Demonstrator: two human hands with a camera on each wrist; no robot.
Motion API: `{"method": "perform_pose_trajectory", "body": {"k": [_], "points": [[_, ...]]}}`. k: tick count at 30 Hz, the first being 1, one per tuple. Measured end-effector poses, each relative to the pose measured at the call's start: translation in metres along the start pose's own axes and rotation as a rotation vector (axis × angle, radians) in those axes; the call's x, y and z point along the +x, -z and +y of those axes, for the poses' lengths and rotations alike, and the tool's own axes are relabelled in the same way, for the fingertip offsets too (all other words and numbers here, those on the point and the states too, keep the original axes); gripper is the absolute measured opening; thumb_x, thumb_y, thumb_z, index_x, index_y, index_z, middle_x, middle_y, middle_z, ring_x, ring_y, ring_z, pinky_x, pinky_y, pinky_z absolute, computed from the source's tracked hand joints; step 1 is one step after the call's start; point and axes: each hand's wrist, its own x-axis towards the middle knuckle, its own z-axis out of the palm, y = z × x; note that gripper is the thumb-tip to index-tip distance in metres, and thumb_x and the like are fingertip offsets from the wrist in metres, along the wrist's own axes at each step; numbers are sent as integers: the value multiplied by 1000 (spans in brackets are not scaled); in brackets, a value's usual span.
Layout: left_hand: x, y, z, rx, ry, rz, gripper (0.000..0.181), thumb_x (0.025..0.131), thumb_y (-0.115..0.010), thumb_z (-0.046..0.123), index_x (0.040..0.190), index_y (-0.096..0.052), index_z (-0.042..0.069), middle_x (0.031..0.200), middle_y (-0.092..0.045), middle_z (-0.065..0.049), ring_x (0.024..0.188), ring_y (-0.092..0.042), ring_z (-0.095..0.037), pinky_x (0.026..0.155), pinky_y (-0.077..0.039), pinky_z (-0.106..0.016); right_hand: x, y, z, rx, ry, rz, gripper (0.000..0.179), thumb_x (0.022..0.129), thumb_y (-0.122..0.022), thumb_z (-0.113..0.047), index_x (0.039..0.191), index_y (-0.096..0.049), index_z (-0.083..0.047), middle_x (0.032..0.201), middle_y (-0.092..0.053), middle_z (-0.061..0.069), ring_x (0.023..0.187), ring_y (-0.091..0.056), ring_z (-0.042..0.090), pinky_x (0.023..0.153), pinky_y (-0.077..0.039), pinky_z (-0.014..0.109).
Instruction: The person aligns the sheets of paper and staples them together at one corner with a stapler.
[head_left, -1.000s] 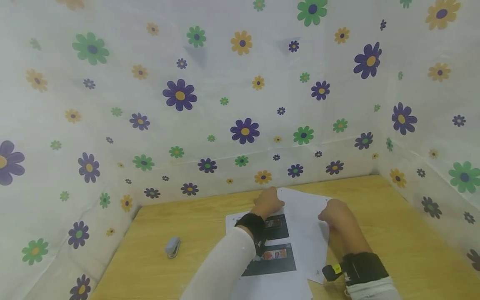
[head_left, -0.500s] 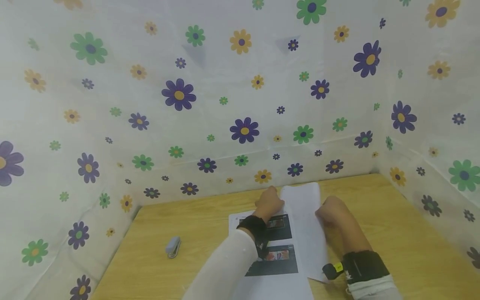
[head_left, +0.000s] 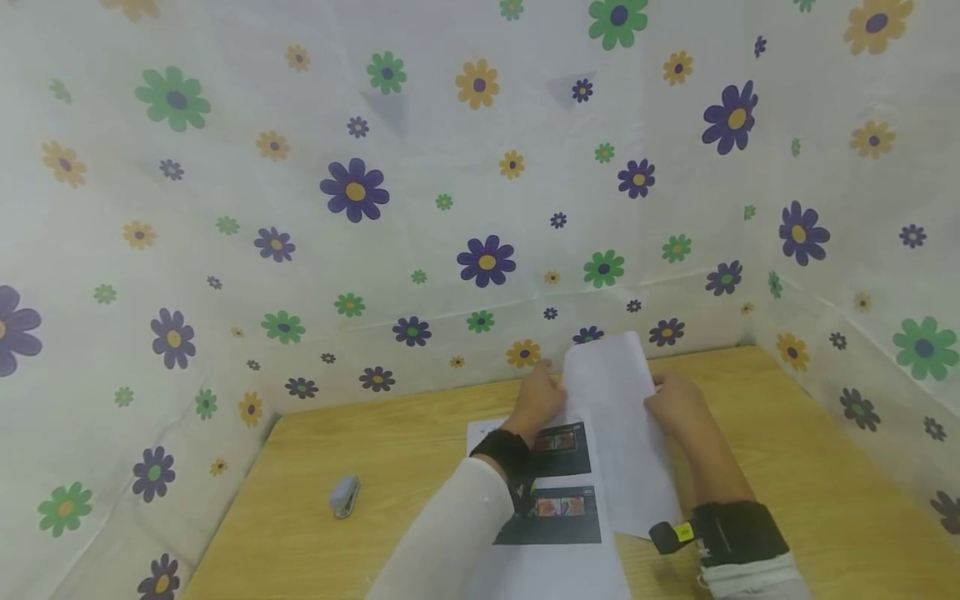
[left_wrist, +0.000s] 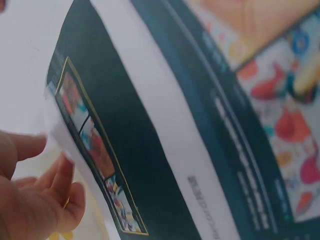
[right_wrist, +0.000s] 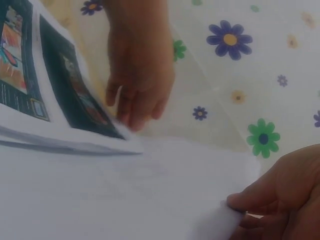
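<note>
Pinching the white sheet's (head_left: 622, 442) right edge is the right grip (head_left: 681, 407); the left grip's (head_left: 536, 398) hold is unclear.

Around you, on three sides: white sheeting (head_left: 420, 200), lightly creased, printed with purple, green and orange flowers (head_left: 486, 262). Before you: one table (head_left: 288, 500), yellowish wood-grain top, far edge along the sheeting. Your light: soft, diffuse.

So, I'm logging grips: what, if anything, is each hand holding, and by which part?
The right hand pinches the white sheet by its right edge, toward the far end. Whether the left hand grips anything cannot be told.
</note>
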Motion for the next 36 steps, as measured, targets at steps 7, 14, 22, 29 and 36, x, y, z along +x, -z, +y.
{"method": "perform_pose_trajectory", "body": {"k": [7, 14, 22, 29, 36], "points": [[-2, 5, -6, -6, 31, -122, 61, 91, -67, 12, 147, -48, -4, 118, -70, -18, 92, -66, -22, 85, -57, -37, -5, 8, -13, 37, 29, 42, 56, 95, -47, -1, 149, -38, 10, 139, -51, 37, 120, -58, 51, 92, -55, 58], [0, 4, -10, 38, -77, -130, 32, 94, -61, 13, 125, -65, 2, 117, -70, -12, 98, -62, -22, 88, -54, -36, -8, 16, -18, 87, 32, 55, 55, 102, -48, -9, 152, -33, 7, 140, -51, 37, 121, -57, 50, 94, -54, 58], [5, 8, 3, -82, -38, -53, 12, 94, -69, 19, 102, -66, 10, 97, -67, -3, 82, -61, -14, 69, -52, -28, -17, 40, -21, 147, -3, 37, 68, 104, -54, -18, 157, -21, 7, 151, -39, 37, 132, -48, 54, 105, -45, 64], [5, 12, 17, -166, -38, -21, 10, 97, -66, 17, 102, -65, 8, 95, -69, -4, 84, -62, -14, 70, -50, -27, -23, 57, -17, 112, -18, 14, 78, 100, -63, -29, 153, -24, 14, 153, -34, 39, 136, -41, 55, 111, -37, 67], [7, 19, 23, -250, -67, 8, 14, 103, -60, 17, 114, -61, 7, 101, -67, -5, 87, -63, -14, 72, -54, -28, -24, 67, -7, 74, 20, 90, 57, 104, -56, -28, 142, -45, 13, 141, -50, 36, 125, -52, 49, 103, -45, 62]]}}
